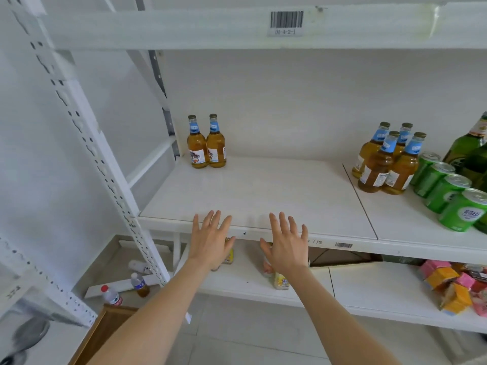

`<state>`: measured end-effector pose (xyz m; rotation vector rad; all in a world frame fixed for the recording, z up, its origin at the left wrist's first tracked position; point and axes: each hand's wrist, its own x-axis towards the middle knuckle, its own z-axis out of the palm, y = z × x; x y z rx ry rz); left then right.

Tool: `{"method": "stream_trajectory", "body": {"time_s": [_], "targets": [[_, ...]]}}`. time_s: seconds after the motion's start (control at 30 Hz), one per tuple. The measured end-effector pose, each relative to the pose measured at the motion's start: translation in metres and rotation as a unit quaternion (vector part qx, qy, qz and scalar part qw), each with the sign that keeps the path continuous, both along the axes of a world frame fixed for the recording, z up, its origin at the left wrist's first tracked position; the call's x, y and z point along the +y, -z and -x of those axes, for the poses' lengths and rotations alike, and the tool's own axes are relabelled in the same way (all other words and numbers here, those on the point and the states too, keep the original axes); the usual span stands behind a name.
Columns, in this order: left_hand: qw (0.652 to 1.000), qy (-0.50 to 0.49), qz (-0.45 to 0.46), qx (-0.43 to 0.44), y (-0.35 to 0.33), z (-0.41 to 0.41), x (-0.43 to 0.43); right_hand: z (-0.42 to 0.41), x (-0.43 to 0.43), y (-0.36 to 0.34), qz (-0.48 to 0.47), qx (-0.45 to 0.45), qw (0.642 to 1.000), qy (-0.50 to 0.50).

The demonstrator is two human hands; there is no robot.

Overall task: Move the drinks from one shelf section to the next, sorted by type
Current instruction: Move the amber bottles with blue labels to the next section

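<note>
Two amber bottles with blue neck labels (207, 142) stand side by side at the back left corner of the left shelf section (263, 191). In the right section, several more of the same amber bottles (387, 164) stand in a cluster, with several green cans (448, 191) in a row beside them and green glass bottles (471, 151) at the far right edge. My left hand (210, 241) and my right hand (287, 246) hover with fingers spread in front of the shelf's front edge, both holding nothing.
A white perforated upright post (87, 143) bounds the shelf on the left. The lower shelf carries pink and orange cartons (450, 283), small bottles behind my hands and a cardboard box (342, 256). Two plastic bottles (123, 289) and a wooden piece stand on the floor at left.
</note>
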<state>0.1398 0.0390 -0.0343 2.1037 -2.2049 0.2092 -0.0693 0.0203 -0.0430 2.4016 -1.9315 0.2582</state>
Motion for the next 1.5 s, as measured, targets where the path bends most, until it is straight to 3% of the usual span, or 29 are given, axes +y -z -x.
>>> {"method": "stream_trajectory", "body": {"time_s": [0.77, 1.13, 1.5], "targets": [[0.997, -0.073, 0.035, -0.017, -0.043, -0.134, -0.174, -0.115, -0.193, -0.050, 0.042, 0.028, 0.998, -0.025], [0.995, -0.067, 0.069, -0.001, -0.048, -0.203, -0.277, -0.179, -0.290, -0.050, 0.054, -0.011, 0.998, 0.012], [0.977, -0.034, 0.097, 0.189, -0.033, -0.209, -0.354, -0.210, -0.355, -0.036, 0.015, -0.116, 0.993, 0.020]]}}
